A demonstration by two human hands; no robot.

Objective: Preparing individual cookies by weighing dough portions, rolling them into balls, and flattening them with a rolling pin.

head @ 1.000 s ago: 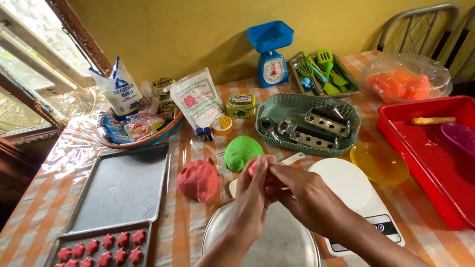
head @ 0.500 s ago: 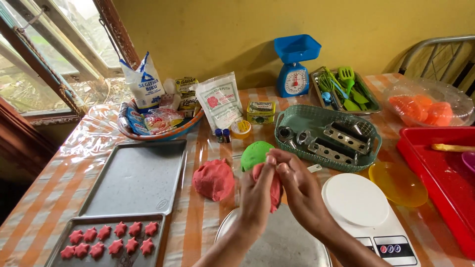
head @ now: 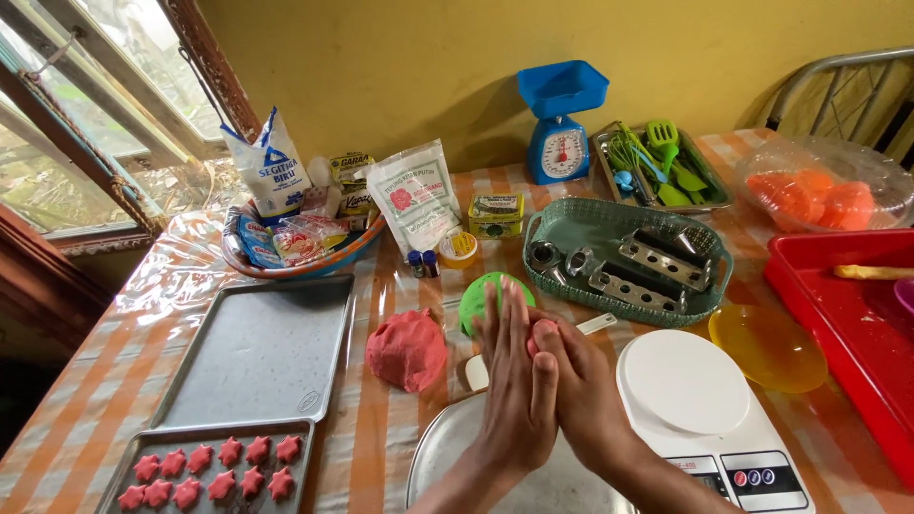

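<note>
- We see a small piece of pink dough [head: 543, 335] pressed between our two palms, above the near edge of the worktop [head: 95, 381]; only a sliver of it shows at the top of the hands.
- We judge it soft, light and easily squashed, likely a little tacky: best carried on flat palms with gentle, even pressure, not pinched by the fingertips.
- Our left hand [head: 519, 381] stands flat and upright, fingers straight; our right hand [head: 581, 385] folds against it. Together they form a flat grip closed on the piece.
- Just left of the hands lies one large pink dough lump [head: 407, 349], and behind the fingertips one green dough ball [head: 476, 303], partly hidden.
- Under the wrists sits one round metal tray [head: 447, 476]; to the right, one white digital scale [head: 700, 400] and one yellow dish [head: 766, 347].
- Further left, two baking trays: the empty baking tray [head: 257, 347], and the near baking tray [head: 205, 443] holding pink star shapes [head: 214, 471]; we count ten in view, in two rows.
- Behind stand one green basket [head: 624, 300] of metal parts, one blue kitchen scale [head: 562, 119], one metal tray of green utensils [head: 666, 176] and one red tray [head: 857, 314].
</note>
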